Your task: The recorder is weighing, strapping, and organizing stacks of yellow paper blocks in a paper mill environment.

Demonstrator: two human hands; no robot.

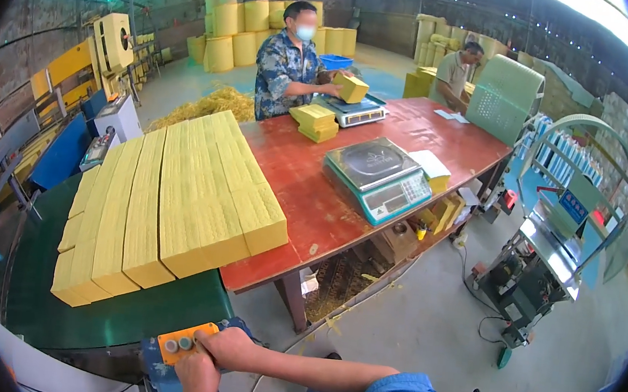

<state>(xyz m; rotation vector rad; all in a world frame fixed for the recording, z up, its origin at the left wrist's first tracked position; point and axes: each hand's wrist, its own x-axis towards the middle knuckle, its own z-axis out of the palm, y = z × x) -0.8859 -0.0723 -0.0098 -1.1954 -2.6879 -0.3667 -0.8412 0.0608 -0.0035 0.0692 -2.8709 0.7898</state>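
My right hand reaches in from the right in a blue sleeve and rests on the right end of a small orange control box with round buttons, fingers curled over its edge. My left hand comes up from the lower edge just under the box and touches its underside; its fingers are hidden. Beyond the box, a long row of yellow paper stacks lies across a green belt table and onto a red table.
A teal scale stands on the red table. Across it a person in a patterned shirt holds a yellow block over a second scale. Another person works behind. A strapping machine stands at the right, with yellow rolls at the back.
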